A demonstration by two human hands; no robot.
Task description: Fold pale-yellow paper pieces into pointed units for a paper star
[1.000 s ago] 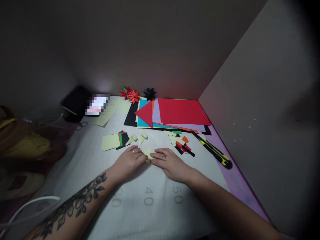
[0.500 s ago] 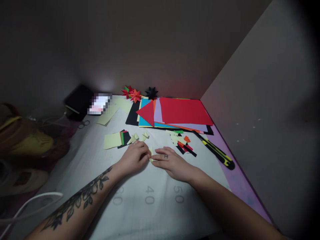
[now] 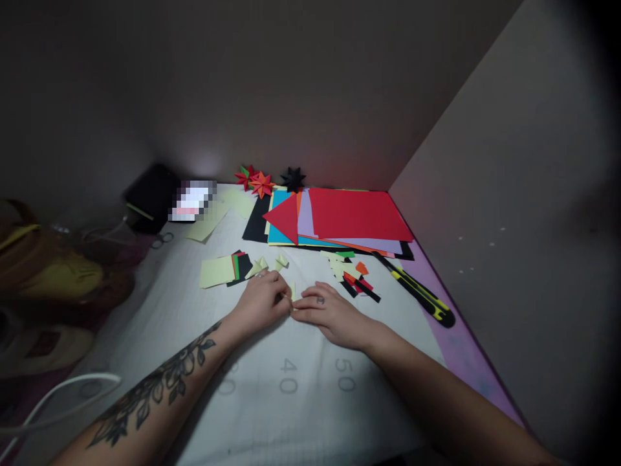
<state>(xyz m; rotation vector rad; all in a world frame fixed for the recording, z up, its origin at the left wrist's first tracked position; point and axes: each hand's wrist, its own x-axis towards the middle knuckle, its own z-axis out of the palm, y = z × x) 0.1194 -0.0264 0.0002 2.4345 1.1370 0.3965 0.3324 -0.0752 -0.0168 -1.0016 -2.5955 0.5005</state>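
Note:
A small pale yellow paper piece [image 3: 292,289] lies between my hands on the white mat, mostly covered by fingers. My left hand [image 3: 264,299] is closed on its left side, with thumb and fingers pinched together. From the right, my right hand [image 3: 332,315] presses the piece with its fingertips, the fingers stretched out over the mat. Two folded pale yellow pieces [image 3: 281,261] rest just beyond my left hand. Left of them is a stack of small squares [image 3: 217,272], pale yellow on top with green, orange and black edges showing.
Paper scraps [image 3: 361,283] and a yellow-black cutter [image 3: 422,296] lie to the right. Large coloured sheets [image 3: 359,213] are at the back, near folded paper stars [image 3: 262,184]. A phone [image 3: 191,200] and scissors [image 3: 162,240] are at the back left.
The fingers have shifted slightly around the small piece, and its visible part looks narrower. The whole view has moved a little.

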